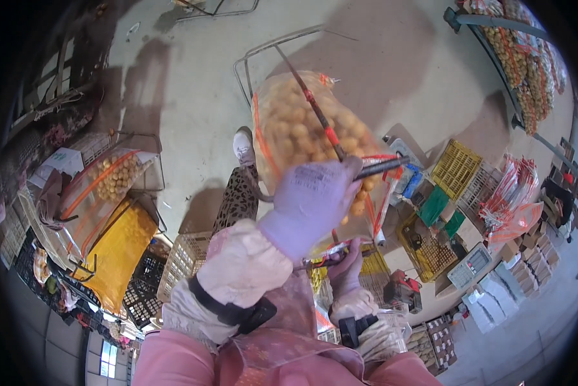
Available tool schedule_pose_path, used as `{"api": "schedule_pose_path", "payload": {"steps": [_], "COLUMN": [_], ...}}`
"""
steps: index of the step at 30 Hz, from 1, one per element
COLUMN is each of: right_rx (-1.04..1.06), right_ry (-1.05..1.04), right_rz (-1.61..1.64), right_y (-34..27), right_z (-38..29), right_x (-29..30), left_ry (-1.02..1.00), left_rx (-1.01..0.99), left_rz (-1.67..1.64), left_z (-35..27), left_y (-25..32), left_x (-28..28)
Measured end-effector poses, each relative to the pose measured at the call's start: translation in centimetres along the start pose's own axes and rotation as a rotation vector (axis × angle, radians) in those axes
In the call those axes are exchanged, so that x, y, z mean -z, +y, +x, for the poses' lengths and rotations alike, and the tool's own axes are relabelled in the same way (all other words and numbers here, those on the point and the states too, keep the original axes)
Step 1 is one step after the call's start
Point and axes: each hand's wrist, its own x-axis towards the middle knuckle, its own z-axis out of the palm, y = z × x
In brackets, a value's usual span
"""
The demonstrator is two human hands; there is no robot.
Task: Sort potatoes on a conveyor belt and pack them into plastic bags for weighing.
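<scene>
A large mesh sack of round yellowish produce, likely potatoes (303,125), hangs in front of me within a metal tube frame (248,60). My left hand (313,198), in a pale purple glove, is closed on a metal bar with red tape (325,123) near a dark rod end at the sack's upper right. Lower down, my right hand (349,270), also gloved, grips the sack's mesh rim and a dark rod (335,260). The fingers of both hands are partly hidden. Red and clear edging of the sack (383,198) runs between the hands.
Left, another part-filled mesh sack (113,178) and a yellow mesh bag (125,251) hang on frames. A white crate (187,260) stands near my leg. Right are yellow crates (455,169), a scale (470,265), bundled mesh bags (511,198) and a rack of filled sacks (525,72).
</scene>
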Motion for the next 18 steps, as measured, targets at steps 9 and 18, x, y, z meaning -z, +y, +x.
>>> {"api": "schedule_pose_path", "payload": {"steps": [9,18], "right_rx": [-0.008,0.004], "right_ry": [-0.006,0.112], "right_rz": [0.048,-0.012], "right_y": [0.7,2.4], "right_z": [1.5,3.0], "right_x": [3.1,10.2], "left_ry": [-0.147,-0.231], "left_rx": [0.101,0.052], "left_rz": [-0.012,0.041], "left_z": [-3.6,-12.0], "left_y": [2.1,2.7], "left_x": [-3.8,-11.4]}}
